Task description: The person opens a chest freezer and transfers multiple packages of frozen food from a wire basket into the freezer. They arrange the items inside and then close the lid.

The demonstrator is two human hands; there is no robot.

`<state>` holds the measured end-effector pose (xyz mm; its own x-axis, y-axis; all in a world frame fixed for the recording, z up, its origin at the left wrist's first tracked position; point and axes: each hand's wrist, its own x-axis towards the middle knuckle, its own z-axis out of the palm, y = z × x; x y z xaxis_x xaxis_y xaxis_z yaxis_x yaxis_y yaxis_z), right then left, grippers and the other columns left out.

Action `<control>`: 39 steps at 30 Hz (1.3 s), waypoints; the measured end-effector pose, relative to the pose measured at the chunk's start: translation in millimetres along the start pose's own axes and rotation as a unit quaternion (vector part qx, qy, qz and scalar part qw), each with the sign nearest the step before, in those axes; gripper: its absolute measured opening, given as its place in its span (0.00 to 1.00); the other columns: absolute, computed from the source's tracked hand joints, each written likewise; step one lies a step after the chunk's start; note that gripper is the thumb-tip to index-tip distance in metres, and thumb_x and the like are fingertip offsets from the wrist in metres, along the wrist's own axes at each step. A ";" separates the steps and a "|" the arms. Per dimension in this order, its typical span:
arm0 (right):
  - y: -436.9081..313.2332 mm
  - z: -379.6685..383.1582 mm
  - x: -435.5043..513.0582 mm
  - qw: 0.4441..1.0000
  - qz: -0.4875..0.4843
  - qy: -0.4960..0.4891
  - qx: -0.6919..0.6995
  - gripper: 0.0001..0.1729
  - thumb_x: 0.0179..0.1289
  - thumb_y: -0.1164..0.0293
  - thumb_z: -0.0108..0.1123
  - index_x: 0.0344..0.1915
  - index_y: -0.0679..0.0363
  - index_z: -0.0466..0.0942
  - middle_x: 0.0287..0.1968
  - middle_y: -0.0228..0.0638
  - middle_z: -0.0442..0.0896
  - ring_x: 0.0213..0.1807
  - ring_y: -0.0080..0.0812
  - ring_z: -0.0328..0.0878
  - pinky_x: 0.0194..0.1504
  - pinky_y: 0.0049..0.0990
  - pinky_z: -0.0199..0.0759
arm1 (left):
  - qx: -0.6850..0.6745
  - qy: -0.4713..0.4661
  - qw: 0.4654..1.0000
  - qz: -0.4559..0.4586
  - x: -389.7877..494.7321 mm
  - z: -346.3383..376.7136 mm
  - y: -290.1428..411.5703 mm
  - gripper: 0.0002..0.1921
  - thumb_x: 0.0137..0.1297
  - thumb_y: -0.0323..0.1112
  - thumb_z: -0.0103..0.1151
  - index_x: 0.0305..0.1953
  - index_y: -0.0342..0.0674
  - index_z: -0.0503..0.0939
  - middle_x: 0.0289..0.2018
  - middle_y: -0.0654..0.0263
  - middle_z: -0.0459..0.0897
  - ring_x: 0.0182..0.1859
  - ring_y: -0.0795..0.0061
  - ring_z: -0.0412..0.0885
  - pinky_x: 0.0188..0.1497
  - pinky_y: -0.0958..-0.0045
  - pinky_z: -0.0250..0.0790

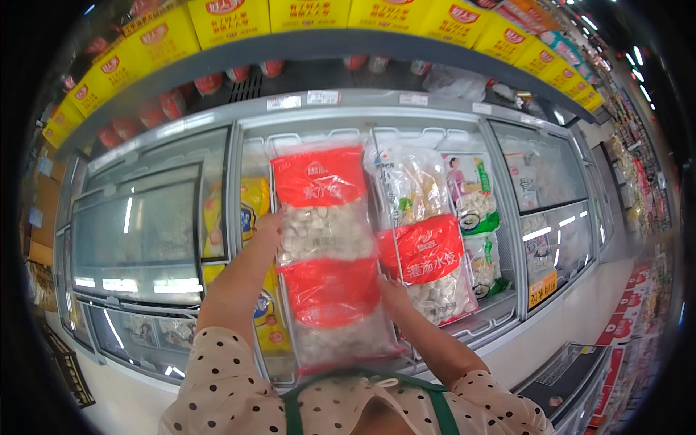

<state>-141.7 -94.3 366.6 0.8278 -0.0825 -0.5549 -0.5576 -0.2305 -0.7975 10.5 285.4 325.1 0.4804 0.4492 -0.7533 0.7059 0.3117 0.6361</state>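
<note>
Two red-and-clear bags of frozen dumplings lie in line in an open chest freezer before me, the far bag [321, 206] and the near bag [337, 310]. My left hand [270, 225] is at the left edge of the far bag, its fingers largely hidden. At the right edge of the near bag is my right hand [390, 288], its fingertips hard to make out. Whether either hand grips a bag cannot be told. Just right of a wire divider lies another red dumpling bag [427, 253], overlapping a clear bag [408, 179].
Yellow bags [274, 321] fill the lane at left. Green-and-white bags [473, 190] lie at right. Sliding glass lids [136, 234] cover the neighbouring sections. A shelf [304, 46] with yellow cartons [310, 13] overhangs the far side. A dark cart or bin [565, 375] stands at lower right.
</note>
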 end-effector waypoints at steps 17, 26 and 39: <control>-6.5 23.7 -8.5 0.908 -0.096 -0.005 -0.407 0.28 0.58 0.60 0.64 0.54 0.64 0.73 0.50 0.50 0.79 0.54 0.50 0.76 0.59 0.44 0.68 | -0.003 -0.042 0.980 0.192 -64.8 -9.9 -34.3 0.14 0.67 0.38 0.56 0.51 0.43 0.73 0.36 0.68 0.77 0.29 0.75 0.73 0.32 0.73 0.68; 3.9 -62.1 -130.2 0.843 -0.364 -0.078 -0.388 0.32 0.55 0.66 0.66 0.59 0.62 0.70 0.60 0.49 0.74 0.63 0.48 0.70 0.64 0.42 0.64 | 0.245 -0.134 0.909 0.311 -198.9 -42.8 -203.0 0.35 0.66 0.32 0.59 0.71 0.31 0.57 0.72 0.50 0.61 0.74 0.58 0.57 0.75 0.64 0.48; 33.2 -144.1 -196.1 0.867 -0.233 0.048 -0.438 0.30 0.62 0.56 0.60 0.60 0.60 0.73 0.60 0.42 0.75 0.65 0.44 0.67 0.64 0.45 0.56 | 0.517 -0.255 0.651 0.494 -303.3 -65.9 -283.2 0.33 0.55 0.38 0.62 0.65 0.39 0.69 0.60 0.49 0.74 0.64 0.50 0.70 0.67 0.52 0.60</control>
<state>-313.6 -225.5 483.1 0.9751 0.1474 -0.1657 0.0654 -0.9051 -0.4202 -369.5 116.0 384.5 0.8902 -0.4152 -0.1876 -0.2319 -0.7673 0.5978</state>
